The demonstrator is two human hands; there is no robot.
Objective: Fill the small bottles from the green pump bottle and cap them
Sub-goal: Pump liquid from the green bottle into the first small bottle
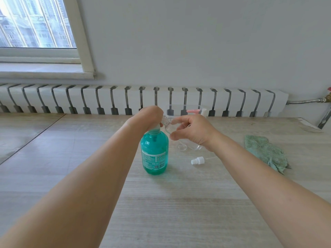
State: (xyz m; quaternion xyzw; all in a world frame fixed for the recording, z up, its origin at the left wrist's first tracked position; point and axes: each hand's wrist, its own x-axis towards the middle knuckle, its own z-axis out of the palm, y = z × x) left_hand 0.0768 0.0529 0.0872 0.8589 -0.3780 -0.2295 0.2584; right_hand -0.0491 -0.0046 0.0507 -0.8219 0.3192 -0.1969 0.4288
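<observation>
Head view, left hand (149, 115): fingers curled over the pump head of the green pump bottle (155, 153)
Right hand (192, 131): fingers pinch a clear small bottle (169, 127) at the spout
Bench (179, 203): pump bottle upright; white spray cap (197, 161) lies loose

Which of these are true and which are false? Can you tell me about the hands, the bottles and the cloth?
1. The left hand rests on top of the green pump bottle. True.
2. The right hand holds a clear small bottle beside the pump. True.
3. The white spray cap is screwed onto a bottle. False: it lies loose on the table.
4. The green cloth covers the pump bottle. False: it lies apart, to the right.
</observation>
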